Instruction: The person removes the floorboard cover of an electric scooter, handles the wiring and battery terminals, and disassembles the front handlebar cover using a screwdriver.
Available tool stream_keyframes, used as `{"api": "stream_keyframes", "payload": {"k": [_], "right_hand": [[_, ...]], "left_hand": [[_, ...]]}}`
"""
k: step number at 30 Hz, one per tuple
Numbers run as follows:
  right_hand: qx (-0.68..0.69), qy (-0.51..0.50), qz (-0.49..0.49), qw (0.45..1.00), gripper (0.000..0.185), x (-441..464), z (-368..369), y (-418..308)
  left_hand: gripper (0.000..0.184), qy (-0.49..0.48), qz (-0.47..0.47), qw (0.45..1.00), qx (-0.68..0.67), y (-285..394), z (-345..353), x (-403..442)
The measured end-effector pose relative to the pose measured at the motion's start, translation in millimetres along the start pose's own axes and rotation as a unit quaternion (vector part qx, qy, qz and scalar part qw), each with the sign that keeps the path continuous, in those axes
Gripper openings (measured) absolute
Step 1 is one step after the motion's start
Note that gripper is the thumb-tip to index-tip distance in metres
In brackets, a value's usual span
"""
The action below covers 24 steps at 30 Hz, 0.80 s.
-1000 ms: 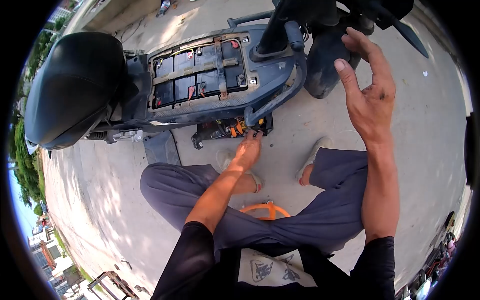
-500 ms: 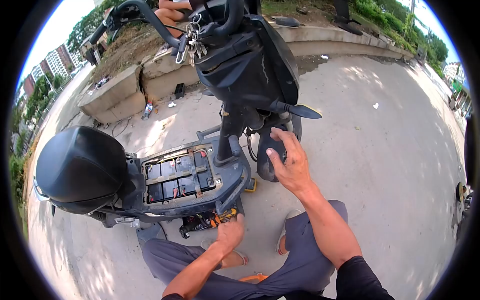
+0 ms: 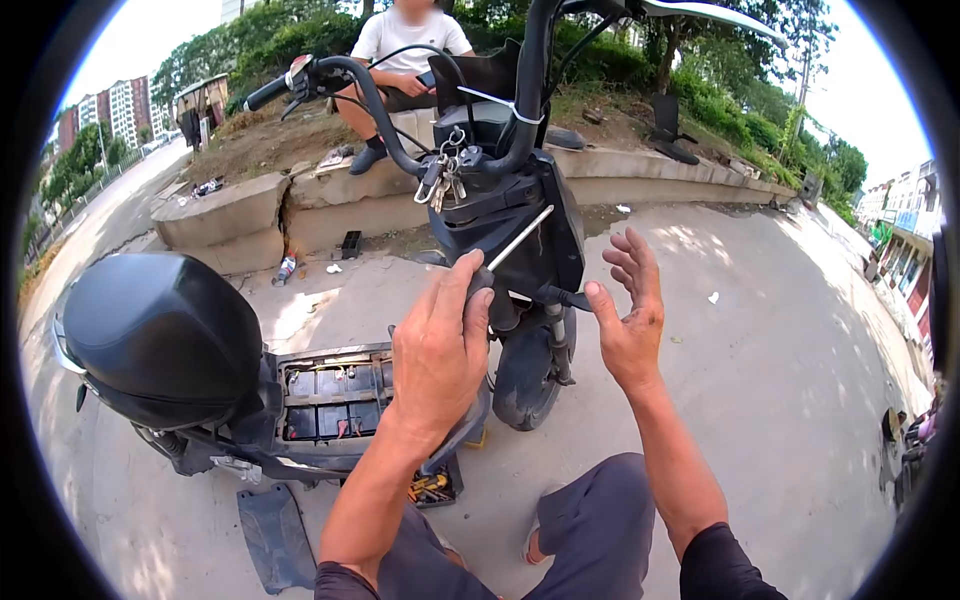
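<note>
My left hand [image 3: 437, 355] is raised in front of the scooter's dark front body [image 3: 562, 225], its fingers wrapped round a screwdriver. The screwdriver's pale shaft [image 3: 522, 238] points up and to the right; the handle is mostly hidden in the fingers. To its right, my right hand [image 3: 634, 325] is held up with fingers apart and nothing in it, close to the turn signal. A bunch of keys [image 3: 447, 180] hangs below the handlebar. Behind my left forearm, the uncovered footboard shows several batteries [image 3: 335, 385] with wires, partly hidden.
A tool box [image 3: 455, 485] with yellow-handled tools stands on the ground below the footboard. A dark panel [image 3: 275, 535] lies on the pavement at lower left. The black seat [image 3: 160, 345] is at left. Someone in a white shirt [image 3: 400, 40] sits behind the low concrete wall [image 3: 660, 178].
My left hand has risen from the tools by the footboard and now holds a screwdriver. My right hand has shifted slightly right and stays open. The view has tilted up, showing the seated person.
</note>
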State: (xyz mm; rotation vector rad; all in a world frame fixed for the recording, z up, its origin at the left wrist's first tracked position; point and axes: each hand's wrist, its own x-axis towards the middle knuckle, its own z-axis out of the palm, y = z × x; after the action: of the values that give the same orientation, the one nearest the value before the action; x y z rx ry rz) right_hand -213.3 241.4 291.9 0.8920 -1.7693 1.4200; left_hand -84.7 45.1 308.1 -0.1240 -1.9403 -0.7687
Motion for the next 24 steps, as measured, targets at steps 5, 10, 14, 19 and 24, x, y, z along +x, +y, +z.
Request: {"api": "stream_keyframes", "payload": {"k": [5,10,14,19,24], "right_hand": [[-0.103,-0.089,-0.042,0.990,0.082,65,4,5],[-0.175,-0.172,-0.062,0.968,0.089,124,37,25],[0.024,-0.218,0.022,0.975,0.084,125,63,27],[0.072,-0.187,0.033,0.979,0.069,124,63,35],[0.055,-0.174,0.026,0.983,0.067,124,63,44]], "left_hand": [[0.032,0.062,0.033,0.997,0.004,-26,35,30],[0.030,0.071,0.019,0.997,-0.034,-39,54,39],[0.030,0.081,-0.008,0.995,-0.054,-43,55,36],[0.030,0.083,-0.014,0.993,-0.083,-49,62,31],[0.030,0.072,-0.016,0.992,-0.100,-46,56,33]]}}
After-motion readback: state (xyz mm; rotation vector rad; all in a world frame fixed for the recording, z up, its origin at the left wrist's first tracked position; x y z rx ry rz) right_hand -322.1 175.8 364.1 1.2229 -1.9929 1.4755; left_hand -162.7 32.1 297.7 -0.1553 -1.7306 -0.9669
